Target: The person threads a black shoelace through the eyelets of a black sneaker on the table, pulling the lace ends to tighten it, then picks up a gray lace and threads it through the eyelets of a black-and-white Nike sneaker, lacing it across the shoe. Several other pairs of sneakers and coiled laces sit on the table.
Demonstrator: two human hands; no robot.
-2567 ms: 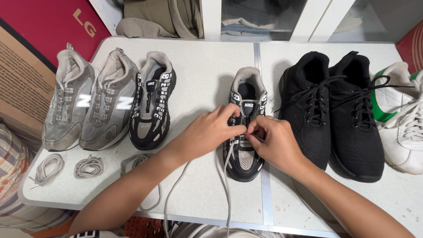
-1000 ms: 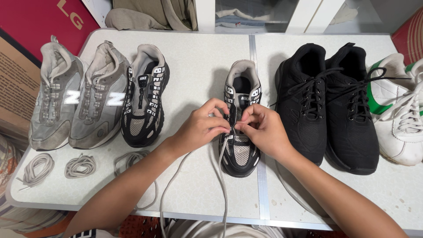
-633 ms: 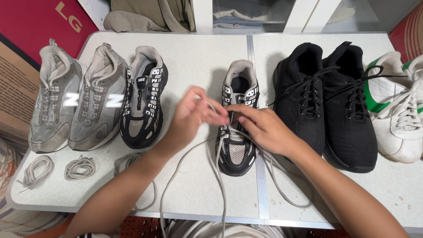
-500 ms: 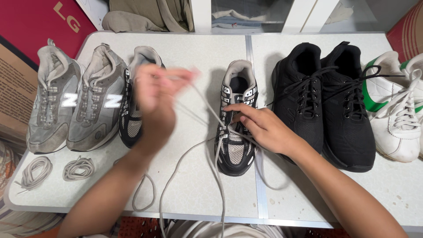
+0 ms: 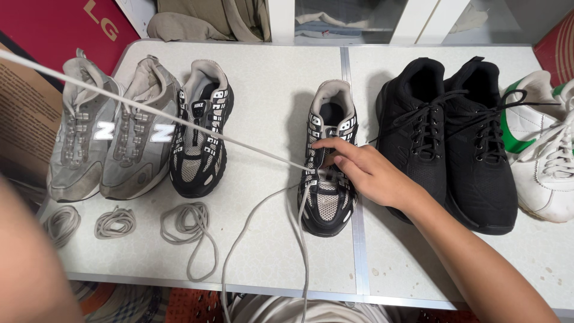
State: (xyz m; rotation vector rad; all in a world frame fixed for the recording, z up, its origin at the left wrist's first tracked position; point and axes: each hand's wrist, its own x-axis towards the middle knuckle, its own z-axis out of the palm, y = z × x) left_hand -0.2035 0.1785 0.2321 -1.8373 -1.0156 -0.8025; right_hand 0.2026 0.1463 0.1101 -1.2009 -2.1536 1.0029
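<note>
A black and grey mesh sneaker point(image 5: 327, 173) stands in the middle of the white table point(image 5: 269, 96). My right hand point(image 5: 365, 170) rests on its tongue, fingers pressing on the eyelets. A grey lace point(image 5: 179, 122) runs taut from the shoe up and to the left, out of the picture. My left hand is out of view; only my blurred left forearm point(image 5: 30, 263) shows at the lower left. Another stretch of that lace point(image 5: 251, 221) hangs slack over the table's front edge.
Left of the shoe stand its matching sneaker point(image 5: 200, 128) and a grey pair point(image 5: 110, 131). Three coiled laces point(image 5: 185, 221) lie in front of them. A black pair point(image 5: 448, 131) and white and green shoes point(image 5: 547, 143) stand at the right.
My left hand left the shoe and pulled the lace far out to the upper left, drawing it taut. My right hand stayed on the sneaker's tongue.
</note>
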